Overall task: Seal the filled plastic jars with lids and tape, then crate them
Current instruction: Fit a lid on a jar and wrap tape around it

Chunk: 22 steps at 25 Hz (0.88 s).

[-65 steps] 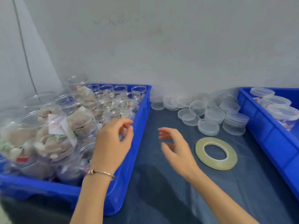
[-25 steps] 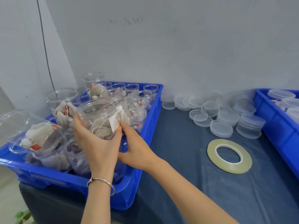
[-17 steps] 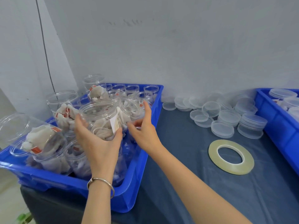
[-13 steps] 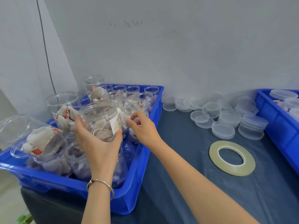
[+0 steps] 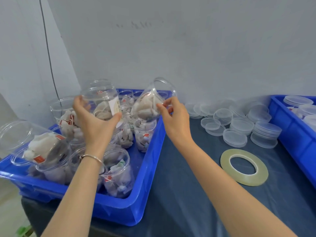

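The left hand [image 5: 95, 122] grips a filled clear jar [image 5: 102, 103] from below, fingers and thumb curled round its body, holding it above the left blue crate [image 5: 147, 168]. The right hand [image 5: 174, 117] pinches a second filled jar [image 5: 152, 103] by its side, tilted, mouth up and rightward, over the crate's far right corner. Loose lids [image 5: 237, 120] and a tape roll [image 5: 244, 166] lie on the table to the right

Crates [image 5: 150, 161]: bright blue. Jars [image 5: 119, 171]: clear, white sachets with red tags. Lids [image 5: 235, 138]: translucent. Tape roll [image 5: 244, 178]: pale yellow. Worktop [image 5: 188, 194]: dark blue cloth. Wall [image 5: 188, 48]: grey.
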### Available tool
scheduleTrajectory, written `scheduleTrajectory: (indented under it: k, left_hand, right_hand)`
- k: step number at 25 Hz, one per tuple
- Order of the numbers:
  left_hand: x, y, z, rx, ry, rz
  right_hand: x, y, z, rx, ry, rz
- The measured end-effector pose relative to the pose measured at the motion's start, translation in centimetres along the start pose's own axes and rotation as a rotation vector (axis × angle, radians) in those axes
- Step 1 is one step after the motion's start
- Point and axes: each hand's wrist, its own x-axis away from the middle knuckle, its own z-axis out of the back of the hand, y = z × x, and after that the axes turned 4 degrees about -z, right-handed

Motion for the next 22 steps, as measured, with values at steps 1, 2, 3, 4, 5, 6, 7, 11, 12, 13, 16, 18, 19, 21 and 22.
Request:
scheduleTrajectory:
  k: [1, 2, 3, 4, 5, 6, 7, 11, 12, 13, 16, 18, 19, 21, 22]
  left_hand:
    - [0.0, -0.3, -0.6, 0.008, -0.019, 0.009]
    - [0.2, -0.7, -1.3, 0.018, -0.037, 0.014]
    - [0.5, -1.1, -1.9, 0.029, -0.055, 0.017]
    - [0.8, -1.4, -2.6, 0.044, -0.076, 0.02]
    - [0.8, -1.5, -3.5, 0.066, -0.101, 0.028]
    - [0.7, -1.6, -4.4, 0.097, -0.123, 0.041]
    - [0.6, -1.5, -5.3, 0.129, -0.143, 0.05]
    - [0.0, -1.5, -8.6, 0.194, -0.223, -0.005]
    - [0.0, -1.6, -9.1, 0.194, -0.236, -0.015]
    - [0.0, -1.8, -9.4, 0.191, -0.246, -0.023]
    - [0.2, -2.1, -10.0, 0.179, -0.244, -0.038]
    - [0.5, -2.3, -10.2, 0.164, -0.249, -0.052]
    - [0.6, -2.4, -10.1, 0.156, -0.26, -0.054]
    - [0.7, -2.8, -10.0, 0.149, -0.299, -0.023]
    - [0.8, -2.9, -10.0, 0.145, -0.318, 0.019]
  right_hand:
    - [-0.1, 0.2, 0.5, 0.005, 0.014, -0.008]
    - [-0.1, 0.5, 0.8, 0.017, 0.023, -0.014]
    - [-0.1, 0.8, 1.1, 0.029, 0.032, -0.02]
    - [0.0, 1.1, 1.3, 0.037, 0.044, -0.027]
    - [0.1, 1.3, 1.5, 0.039, 0.06, -0.036]
    - [0.2, 1.4, 1.6, 0.039, 0.075, -0.045]
    - [0.4, 1.6, 1.7, 0.043, 0.086, -0.053]
    - [0.7, 2.1, 3.0, 0.1, 0.111, -0.053]
    - [0.7, 2.2, 3.6, 0.116, 0.12, -0.052]
    - [0.8, 2.4, 4.1, 0.131, 0.125, -0.049]
    - [1.2, 2.9, 5.8, 0.178, 0.131, -0.041]
    - [1.5, 3.2, 6.5, 0.197, 0.135, -0.042]
    - [1.7, 3.3, 6.8, 0.204, 0.135, -0.046]
    - [2.0, 3.6, 7.2, 0.209, 0.134, -0.059]
    - [2.1, 3.7, 7.3, 0.211, 0.134, -0.064]
